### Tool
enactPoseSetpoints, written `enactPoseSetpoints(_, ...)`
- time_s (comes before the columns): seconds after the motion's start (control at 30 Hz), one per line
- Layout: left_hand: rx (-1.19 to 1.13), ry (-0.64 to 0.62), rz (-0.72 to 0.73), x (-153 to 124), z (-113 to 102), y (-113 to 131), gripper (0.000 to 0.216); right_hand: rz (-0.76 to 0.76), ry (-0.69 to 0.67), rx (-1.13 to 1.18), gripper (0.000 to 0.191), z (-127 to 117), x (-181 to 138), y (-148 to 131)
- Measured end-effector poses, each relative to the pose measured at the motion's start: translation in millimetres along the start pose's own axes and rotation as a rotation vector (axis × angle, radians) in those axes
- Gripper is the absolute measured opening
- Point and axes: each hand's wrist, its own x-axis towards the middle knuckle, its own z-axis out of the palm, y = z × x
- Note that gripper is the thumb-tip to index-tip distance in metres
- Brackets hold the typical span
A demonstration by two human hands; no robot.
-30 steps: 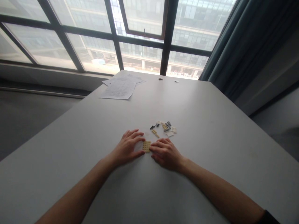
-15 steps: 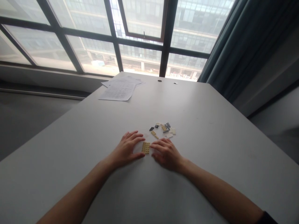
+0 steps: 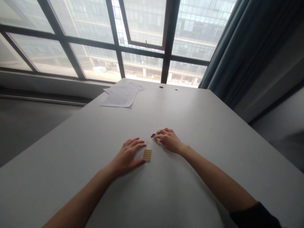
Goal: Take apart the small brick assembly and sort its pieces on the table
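Note:
A tan studded toy-brick plate [image 3: 147, 155] lies flat on the white table. My left hand [image 3: 130, 153] rests beside it, open, with the fingers above its far left corner and the thumb by its near left corner. Farther off, my right hand [image 3: 168, 139] reaches over the loose brick pieces with bent, parted fingers. Its fingertips are at a narrow tan strip piece [image 3: 157, 142], and I see nothing lifted in them. A small black studded piece [image 3: 153, 135] lies just left of those fingertips. Most other pieces are hidden behind this hand.
Printed paper sheets [image 3: 120, 96] lie at the table's far left. Two small round holes, one of them a dark hole [image 3: 161, 87], are near the far edge. Beyond the white table [image 3: 190, 114] stand large windows, with a dark curtain [image 3: 228, 47] at the right.
My right hand has left the tan plate's right side and moved away from me to the loose pieces, covering most of them. My left hand stays by the plate. The view has tilted up slightly.

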Motion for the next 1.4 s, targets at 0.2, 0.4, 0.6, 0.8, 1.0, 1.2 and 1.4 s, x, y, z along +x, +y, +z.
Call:
enactPoseSetpoints(0.2,0.003,0.008,0.002,-1,1,-1,0.053,-0.047,-0.033,-0.066,0.019,-2,14,-5)
enactPoseSetpoints(0.4,0.015,-0.007,-0.002,-1,2,-1,0.052,0.024,-0.024,0.037,0.014,0,12,-3)
enactPoseSetpoints(0.6,0.001,0.017,0.016,0,3,-2,0.051,0.256,0.14,0.683,0.02,-5,-5,5)
enactPoseSetpoints(0.8,-0.005,0.016,0.015,0,4,-3,0.05,0.201,0.127,0.513,0.015,-9,-31,-17)
enactPoseSetpoints(1.0,0.016,0.01,0.009,0,3,-1,0.048,0.083,0.043,0.151,0.015,11,-42,-52)
enactPoseSetpoints(1.2,0.034,-0.021,0.0,0,4,-1,0.047,0.139,0.069,0.159,0.019,12,-40,-52)
enactPoseSetpoints(1.4,0.032,-0.005,-0.002,0,6,-2,0.045,0.151,0.1,0.171,0.019,15,-41,-49)
